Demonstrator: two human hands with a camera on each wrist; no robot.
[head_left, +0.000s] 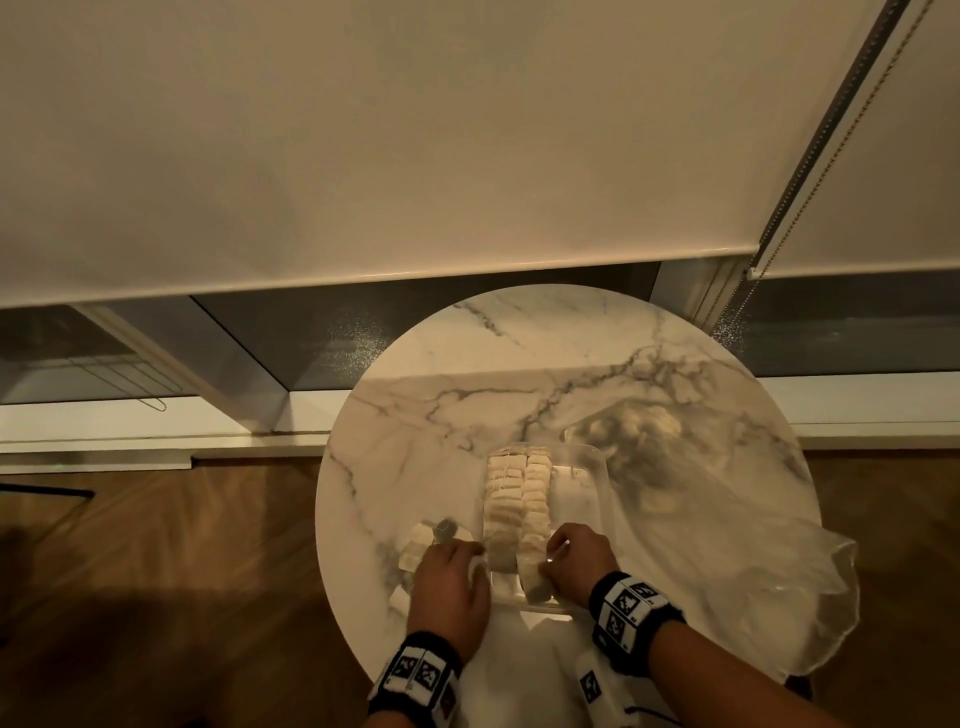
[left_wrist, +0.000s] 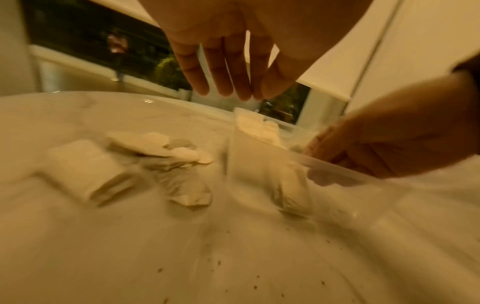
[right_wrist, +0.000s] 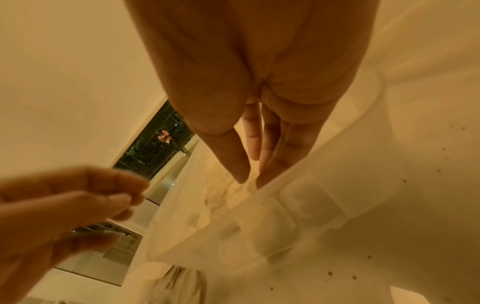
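Observation:
A clear plastic container (head_left: 598, 470) on the round marble table (head_left: 467, 364) holds two rows of pale tea bags (head_left: 519, 499). Several loose tea bags (head_left: 415, 548) lie left of it, blurred in the left wrist view (left_wrist: 85, 168). My left hand (head_left: 452, 577) hovers between the loose bags and the container's near left corner, fingers (left_wrist: 226, 82) straight and holding nothing. My right hand (head_left: 576, 558) reaches into the container's near end at the right row, fingers (right_wrist: 249, 160) straight and pointing down. The container rim (right_wrist: 298, 181) hides their tips, so any pinch is unseen.
A crumpled clear plastic bag (head_left: 727, 545) covers the table's right side. Dark crumbs (left_wrist: 221, 263) dot the near tabletop. Behind the table hang a roller blind (head_left: 363, 156) and its bead chain (head_left: 810, 171) over a dark window. Wooden floor (head_left: 156, 545) lies left.

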